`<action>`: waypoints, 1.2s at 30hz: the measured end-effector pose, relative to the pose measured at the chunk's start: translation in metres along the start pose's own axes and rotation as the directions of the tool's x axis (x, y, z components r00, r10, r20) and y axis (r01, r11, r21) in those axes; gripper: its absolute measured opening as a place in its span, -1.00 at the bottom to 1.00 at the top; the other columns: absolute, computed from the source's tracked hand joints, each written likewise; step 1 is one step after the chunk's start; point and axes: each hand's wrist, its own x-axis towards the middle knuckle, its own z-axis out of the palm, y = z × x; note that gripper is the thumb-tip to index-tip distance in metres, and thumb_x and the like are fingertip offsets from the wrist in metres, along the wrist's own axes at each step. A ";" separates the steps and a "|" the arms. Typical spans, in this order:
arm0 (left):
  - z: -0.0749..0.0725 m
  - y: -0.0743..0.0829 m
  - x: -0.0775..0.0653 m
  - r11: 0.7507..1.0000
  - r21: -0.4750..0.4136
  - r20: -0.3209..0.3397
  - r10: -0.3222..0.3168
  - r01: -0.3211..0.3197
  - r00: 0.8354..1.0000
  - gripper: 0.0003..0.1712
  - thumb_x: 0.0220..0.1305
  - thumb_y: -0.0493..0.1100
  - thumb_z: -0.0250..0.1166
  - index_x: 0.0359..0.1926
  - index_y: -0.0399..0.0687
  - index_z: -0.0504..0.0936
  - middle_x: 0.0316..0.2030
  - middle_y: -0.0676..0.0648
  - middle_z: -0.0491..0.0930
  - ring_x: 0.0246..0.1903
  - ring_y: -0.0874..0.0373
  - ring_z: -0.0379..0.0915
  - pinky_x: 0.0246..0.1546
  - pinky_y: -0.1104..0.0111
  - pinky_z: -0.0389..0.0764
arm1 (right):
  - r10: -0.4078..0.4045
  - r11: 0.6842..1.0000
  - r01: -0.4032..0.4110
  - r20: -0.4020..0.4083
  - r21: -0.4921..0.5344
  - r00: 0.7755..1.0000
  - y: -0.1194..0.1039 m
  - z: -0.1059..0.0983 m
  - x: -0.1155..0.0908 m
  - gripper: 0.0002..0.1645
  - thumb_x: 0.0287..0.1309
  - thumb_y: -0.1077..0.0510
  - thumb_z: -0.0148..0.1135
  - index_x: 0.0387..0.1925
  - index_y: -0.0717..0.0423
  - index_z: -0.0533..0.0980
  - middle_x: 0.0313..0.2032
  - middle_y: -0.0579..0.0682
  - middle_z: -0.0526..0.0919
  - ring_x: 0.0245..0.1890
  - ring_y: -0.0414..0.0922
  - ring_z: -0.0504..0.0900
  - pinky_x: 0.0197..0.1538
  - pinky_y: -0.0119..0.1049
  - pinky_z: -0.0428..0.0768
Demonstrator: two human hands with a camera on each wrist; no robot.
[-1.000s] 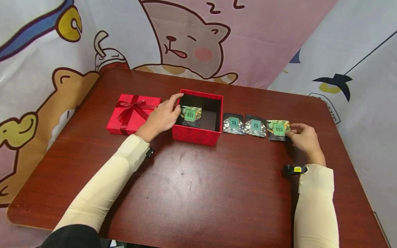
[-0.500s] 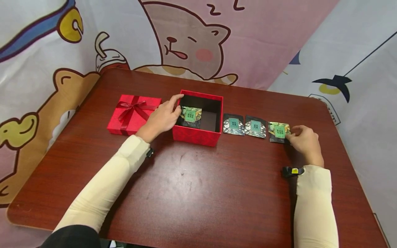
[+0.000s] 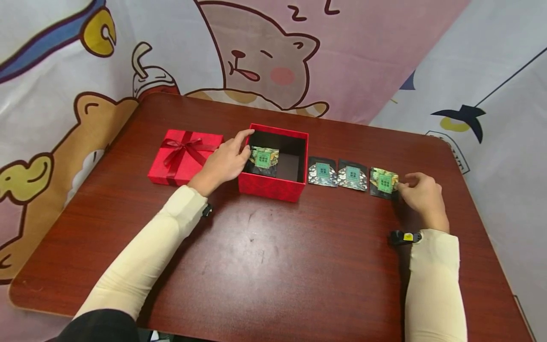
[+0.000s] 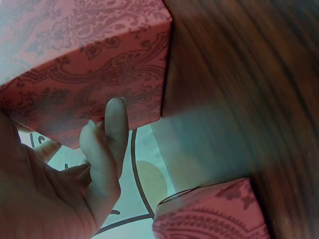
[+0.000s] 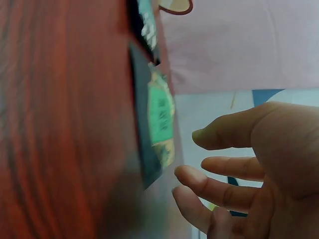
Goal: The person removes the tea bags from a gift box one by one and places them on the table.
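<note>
The right hand (image 3: 423, 194) is hovering just beside a flat square black pouch with a green label and yellow-green print (image 3: 383, 183), which is lying at the right end of a row on the brown wood-grained surface (image 3: 299, 266). Its thumb and fingers are standing apart, slightly bent, gripping nothing; the right wrist view is showing a gap before the pouch. Being thin, the pouch is probably offering little edge to pinch, so fingertips closing too high could be skidding over it. A push leftward could be driving it into the neighbouring black-and-silver square pouch (image 3: 352, 175).

The left hand (image 3: 225, 160) is resting loosely bent along the left wall of the open red patterned box (image 3: 271, 186), with no firm grip showing. Leaning hard there could be sliding or tipping the box, shifting the similar green-labelled pouch inside (image 3: 264, 160). A leftward slip of that hand could be knocking the red ribbon-tied lid (image 3: 185, 156).
</note>
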 end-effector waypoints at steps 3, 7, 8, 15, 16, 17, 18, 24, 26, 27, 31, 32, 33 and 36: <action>0.000 0.000 0.000 1.000 -0.001 -0.001 -0.002 0.002 1.000 -0.38 0.45 0.02 -0.09 0.49 0.20 0.15 0.03 -0.26 0.53 0.13 -0.11 0.46 0.08 -0.07 0.45 | -0.029 1.000 0.029 -0.030 0.002 0.999 -0.008 -0.004 -0.002 -0.41 0.32 0.02 0.12 0.17 0.41 0.42 -0.11 0.35 0.61 -0.13 0.21 0.55 -0.15 0.09 0.47; 0.000 0.001 0.000 1.000 -0.001 -0.004 -0.004 0.004 1.000 -0.38 0.45 0.01 -0.08 0.49 0.21 0.16 0.05 -0.26 0.53 0.13 -0.12 0.46 0.08 -0.07 0.45 | -0.070 0.998 0.070 -0.045 0.005 0.997 -0.021 -0.008 -0.004 -0.40 0.33 0.01 0.12 0.19 0.40 0.43 -0.13 0.35 0.61 -0.16 0.21 0.57 -0.17 0.11 0.48; 0.000 0.001 0.000 1.000 -0.001 -0.003 -0.004 0.004 1.000 -0.38 0.45 0.01 -0.08 0.49 0.21 0.16 0.05 -0.26 0.53 0.13 -0.12 0.46 0.08 -0.07 0.45 | -0.079 0.997 0.079 -0.046 0.007 0.996 -0.024 -0.009 -0.004 -0.39 0.33 0.00 0.12 0.20 0.40 0.42 -0.12 0.36 0.61 -0.16 0.21 0.57 -0.17 0.11 0.48; 0.000 0.001 0.000 1.000 -0.003 -0.001 0.000 0.000 1.000 -0.38 0.45 0.00 -0.07 0.50 0.20 0.15 0.00 -0.25 0.53 0.11 -0.11 0.47 0.05 -0.06 0.47 | -0.144 0.989 0.146 -0.054 0.029 0.988 -0.049 -0.016 -0.010 -0.37 0.35 -0.03 0.12 0.24 0.36 0.41 -0.13 0.32 0.62 -0.16 0.16 0.61 -0.16 0.06 0.46; 0.000 0.001 0.000 1.000 -0.005 -0.002 0.000 0.000 1.000 -0.38 0.45 0.00 -0.07 0.50 0.20 0.15 -0.02 -0.25 0.53 0.10 -0.10 0.47 0.04 -0.06 0.47 | -0.151 0.988 0.153 -0.055 0.033 0.987 -0.053 -0.016 -0.011 -0.38 0.35 -0.03 0.12 0.24 0.35 0.41 -0.13 0.31 0.63 -0.15 0.16 0.61 -0.16 0.06 0.47; 0.000 0.001 0.000 1.000 -0.004 -0.003 0.000 0.000 1.000 -0.38 0.45 0.00 -0.07 0.50 0.20 0.15 -0.02 -0.25 0.54 0.10 -0.11 0.47 0.04 -0.06 0.47 | -0.159 0.986 0.161 -0.056 0.036 0.986 -0.057 -0.017 -0.012 -0.38 0.35 -0.03 0.12 0.24 0.35 0.41 -0.12 0.31 0.63 -0.14 0.17 0.61 -0.15 0.05 0.47; 0.000 0.001 0.000 1.000 -0.003 -0.003 0.000 0.000 1.000 -0.38 0.45 0.00 -0.07 0.50 0.20 0.15 -0.03 -0.25 0.54 0.10 -0.10 0.47 0.04 -0.06 0.47 | -0.163 0.986 0.165 -0.058 0.038 0.985 -0.061 -0.017 -0.013 -0.38 0.34 -0.03 0.13 0.24 0.34 0.41 -0.12 0.31 0.63 -0.12 0.17 0.61 -0.18 0.03 0.48; 0.000 0.001 0.000 1.000 0.002 -0.002 -0.001 0.001 1.000 -0.38 0.45 0.02 -0.08 0.50 0.20 0.15 0.06 -0.25 0.53 0.12 -0.11 0.47 0.06 -0.06 0.47 | -0.193 0.979 0.196 -0.059 0.060 0.979 -0.080 -0.017 -0.016 -0.38 0.34 -0.02 0.14 0.25 0.34 0.40 -0.12 0.31 0.63 -0.08 0.19 0.63 -0.17 0.02 0.50; 0.000 0.001 0.000 1.000 0.002 -0.001 -0.003 0.003 1.000 -0.38 0.45 0.02 -0.08 0.50 0.21 0.15 0.08 -0.24 0.52 0.12 -0.11 0.47 0.06 -0.06 0.47 | -0.205 0.976 0.208 -0.055 0.069 0.977 -0.084 -0.016 -0.016 -0.38 0.34 -0.01 0.13 0.26 0.34 0.40 -0.11 0.31 0.63 -0.08 0.20 0.64 -0.18 0.02 0.50; 0.000 0.001 0.000 1.000 0.002 0.000 -0.004 0.004 1.000 -0.38 0.45 0.02 -0.08 0.50 0.21 0.14 0.08 -0.24 0.52 0.12 -0.10 0.47 0.06 -0.05 0.47 | -0.208 0.975 0.212 -0.052 0.074 0.977 -0.086 -0.015 -0.017 -0.37 0.34 -0.01 0.14 0.27 0.34 0.39 -0.10 0.31 0.63 -0.07 0.21 0.63 -0.17 0.03 0.51; -0.001 0.002 0.000 1.000 0.000 0.001 -0.007 0.007 1.000 -0.38 0.45 0.02 -0.07 0.50 0.21 0.14 0.06 -0.23 0.52 0.09 -0.10 0.48 0.04 -0.05 0.48 | -0.217 0.971 0.220 -0.043 0.092 0.975 -0.092 -0.013 -0.017 -0.37 0.34 0.01 0.13 0.29 0.33 0.38 -0.09 0.32 0.63 -0.04 0.22 0.63 -0.15 0.07 0.51; -0.001 0.002 0.000 1.000 -0.001 0.001 -0.006 0.006 1.000 -0.38 0.45 0.02 -0.07 0.50 0.21 0.14 0.05 -0.23 0.52 0.09 -0.10 0.48 0.04 -0.05 0.48 | -0.217 0.971 0.220 -0.040 0.095 0.975 -0.094 -0.012 -0.017 -0.37 0.34 0.01 0.13 0.30 0.32 0.38 -0.09 0.31 0.63 -0.03 0.22 0.63 -0.15 0.08 0.51; -0.001 0.002 0.000 1.000 -0.002 0.001 -0.005 0.005 1.000 -0.38 0.45 0.02 -0.07 0.50 0.20 0.14 0.04 -0.23 0.52 0.08 -0.10 0.48 0.03 -0.05 0.48 | -0.218 0.970 0.221 -0.038 0.097 0.975 -0.095 -0.012 -0.017 -0.37 0.34 0.01 0.13 0.30 0.32 0.37 -0.09 0.31 0.63 -0.03 0.22 0.63 -0.14 0.09 0.51; -0.001 0.002 -0.001 1.000 -0.003 0.000 -0.001 0.001 1.000 -0.38 0.45 0.02 -0.07 0.49 0.20 0.15 0.01 -0.24 0.53 0.06 -0.10 0.49 0.03 -0.05 0.49 | -0.233 0.966 0.236 -0.039 0.109 0.972 -0.099 -0.010 -0.017 -0.37 0.34 0.01 0.13 0.31 0.31 0.37 -0.10 0.32 0.65 -0.04 0.22 0.64 -0.11 0.11 0.52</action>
